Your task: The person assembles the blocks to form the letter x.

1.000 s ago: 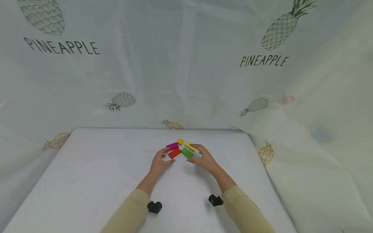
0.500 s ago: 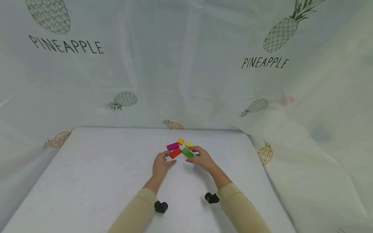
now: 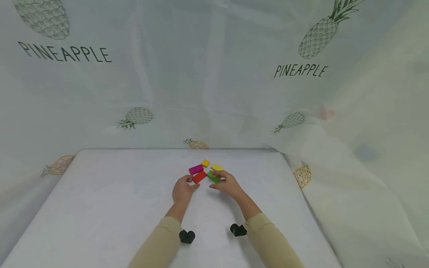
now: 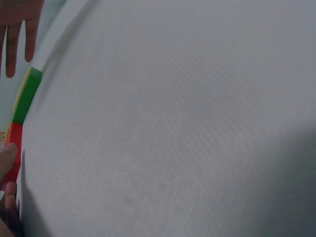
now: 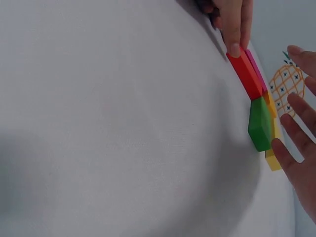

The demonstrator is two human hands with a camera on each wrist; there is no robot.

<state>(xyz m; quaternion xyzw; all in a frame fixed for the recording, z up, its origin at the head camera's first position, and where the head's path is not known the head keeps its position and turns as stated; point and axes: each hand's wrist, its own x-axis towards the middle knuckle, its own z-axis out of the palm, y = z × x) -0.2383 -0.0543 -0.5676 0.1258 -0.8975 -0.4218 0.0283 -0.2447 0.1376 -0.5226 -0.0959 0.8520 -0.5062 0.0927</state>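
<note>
My left hand (image 3: 182,190) pinches a red block (image 3: 199,176) at its left end, thumb on the near face, as the right wrist view shows. The right hand (image 3: 231,185) hovers at a green block (image 3: 212,176) with spread fingers and nothing in its grasp; its fingertips (image 5: 277,144) come close to the block's edge in the right wrist view. Red and green meet end to end at an angle. Behind them lie a magenta block (image 3: 196,169), a small orange-yellow block (image 3: 205,163) and a yellow block (image 3: 217,167), partly covered by the right fingers.
The blocks rest toward the far edge of a white table (image 3: 110,208). A pale curtain (image 3: 214,74) with pineapple prints hangs behind and along the right side. Black wrist devices (image 3: 187,236) sit at both sleeve cuffs.
The right hand has drawn back from the yellow block toward the green one. My left fingers have left the magenta block and moved to the red block. The blocks keep their arrangement.
</note>
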